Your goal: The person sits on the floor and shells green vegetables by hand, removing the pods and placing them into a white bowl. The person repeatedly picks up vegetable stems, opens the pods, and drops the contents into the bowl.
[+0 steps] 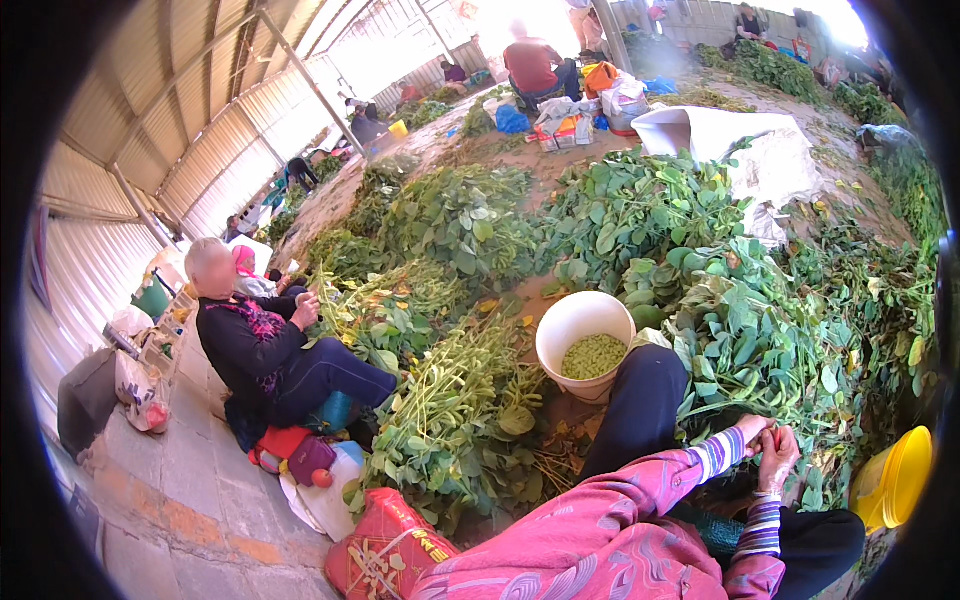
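Note:
My left hand (752, 435) and my right hand (780, 456) meet in front of my lap with their fingers bent and pinched close together. Whatever may be between the fingertips is too small or hidden to make out. Just beyond them lies a heap of leafy green bean plants (739, 337), with a few green pods (748, 391) showing near my left hand. Beside my raised knee (651, 390) stands a white plastic bucket (551, 330), partly filled with shelled green beans (592, 357).
A yellow bucket (889, 480) lies tilted at the right. Uprooted plants with pods (442, 397) spread out left of my knee, near a red patterned bag (386, 544). A seated person (259, 337) handles plants at the left. A white sack (776, 165) lies behind the heaps.

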`<state>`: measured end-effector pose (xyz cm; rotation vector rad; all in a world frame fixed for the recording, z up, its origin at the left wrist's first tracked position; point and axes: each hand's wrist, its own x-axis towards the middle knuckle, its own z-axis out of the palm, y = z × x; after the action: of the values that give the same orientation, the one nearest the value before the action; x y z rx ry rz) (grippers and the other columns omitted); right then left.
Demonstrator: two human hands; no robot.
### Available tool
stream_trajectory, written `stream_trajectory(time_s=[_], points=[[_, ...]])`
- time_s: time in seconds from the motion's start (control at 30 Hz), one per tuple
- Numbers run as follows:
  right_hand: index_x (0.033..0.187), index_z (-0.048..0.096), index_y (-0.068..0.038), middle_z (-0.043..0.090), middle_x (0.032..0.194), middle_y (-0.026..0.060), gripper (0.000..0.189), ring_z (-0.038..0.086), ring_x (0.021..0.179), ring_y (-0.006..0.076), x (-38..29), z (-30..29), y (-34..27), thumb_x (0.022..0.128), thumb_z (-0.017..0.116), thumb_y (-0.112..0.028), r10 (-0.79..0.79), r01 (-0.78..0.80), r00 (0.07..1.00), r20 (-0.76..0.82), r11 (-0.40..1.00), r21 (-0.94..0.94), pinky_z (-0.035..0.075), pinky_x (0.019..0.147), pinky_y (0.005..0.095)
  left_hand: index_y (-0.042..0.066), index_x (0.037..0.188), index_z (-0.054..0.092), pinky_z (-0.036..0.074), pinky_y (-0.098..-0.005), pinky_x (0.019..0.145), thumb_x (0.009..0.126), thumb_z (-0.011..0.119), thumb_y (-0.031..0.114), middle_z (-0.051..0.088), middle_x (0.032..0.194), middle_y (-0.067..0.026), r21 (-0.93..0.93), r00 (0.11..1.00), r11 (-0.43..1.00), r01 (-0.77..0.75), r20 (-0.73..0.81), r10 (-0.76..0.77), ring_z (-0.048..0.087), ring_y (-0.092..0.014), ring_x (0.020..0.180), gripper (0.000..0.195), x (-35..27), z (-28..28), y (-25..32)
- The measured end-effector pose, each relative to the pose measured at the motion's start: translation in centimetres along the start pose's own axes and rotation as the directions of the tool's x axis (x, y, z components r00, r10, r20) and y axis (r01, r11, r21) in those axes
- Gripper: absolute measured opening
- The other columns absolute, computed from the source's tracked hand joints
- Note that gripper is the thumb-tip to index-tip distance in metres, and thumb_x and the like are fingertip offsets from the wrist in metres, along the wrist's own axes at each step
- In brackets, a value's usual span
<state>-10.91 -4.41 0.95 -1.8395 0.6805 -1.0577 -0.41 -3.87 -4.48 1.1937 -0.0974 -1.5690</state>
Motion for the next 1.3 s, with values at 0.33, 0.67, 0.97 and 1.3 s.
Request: stream_trajectory(time_s=[0.33,0.67,0.97,1.3], points=[[0.063,0.040,-0.006,0.039,0.057,-0.0033,0.026,0.035,0.051,0.0059,-1.4,0.6,-0.7,0.084,0.056,-0.007,0.178,-0.157,0.969,-0.169,0.979,0.132,0.032,0.047,0.0219,0.011,0.066,0.056,0.028,-0.0250,0.027,0.084,0.055,0.027,0.048,0.046,0.0005,-0.046,0.996,0.996,-0.076,0.035,0.078,0.040,-0.011,0.031,0.024,0.9,-0.1,-1.5],[0.082,0.055,-0.004,0.054,0.067,0.0016,0.006,0.049,0.049,0.0089,-0.1,0.9,1.7,0.082,0.058,-0.009,0.642,-0.370,0.767,0.003,0.438,0.819,0.037,0.041,0.0202,0.008,0.080,0.053,0.030,-0.0186,0.034,0.088,0.051,0.028,0.049,0.060,-0.0013,-0.119,0.989,0.989,-0.084,0.109,0.097,0.041,-0.008,0.042,0.022,-4.6,1.3,2.3],[0.070,0.051,-0.008,0.043,0.056,-0.0037,0.015,0.032,0.039,0.0039,-1.4,-0.4,3.0,0.081,0.061,-0.012,0.725,-0.343,0.682,-0.099,0.436,0.832,0.023,0.036,0.0194,0.003,0.096,0.054,0.032,-0.0190,0.033,0.091,0.045,0.022,0.055,0.066,-0.0054,0.017,0.979,0.992,-0.122,0.164,0.118,0.046,-0.009,0.044,0.021,-4.9,0.1,2.0],[0.075,0.056,-0.009,0.046,0.056,-0.0048,0.015,0.038,0.044,0.0030,-1.2,-0.5,0.3,0.080,0.060,-0.022,0.669,-0.513,0.743,-0.025,0.593,0.621,0.026,0.039,0.0178,0.003,0.094,0.056,0.028,-0.0203,0.030,0.089,0.049,0.020,0.058,0.068,-0.0089,0.024,0.985,0.987,-0.159,0.069,0.157,0.047,-0.013,0.039,0.020,-4.3,-1.0,1.3]])
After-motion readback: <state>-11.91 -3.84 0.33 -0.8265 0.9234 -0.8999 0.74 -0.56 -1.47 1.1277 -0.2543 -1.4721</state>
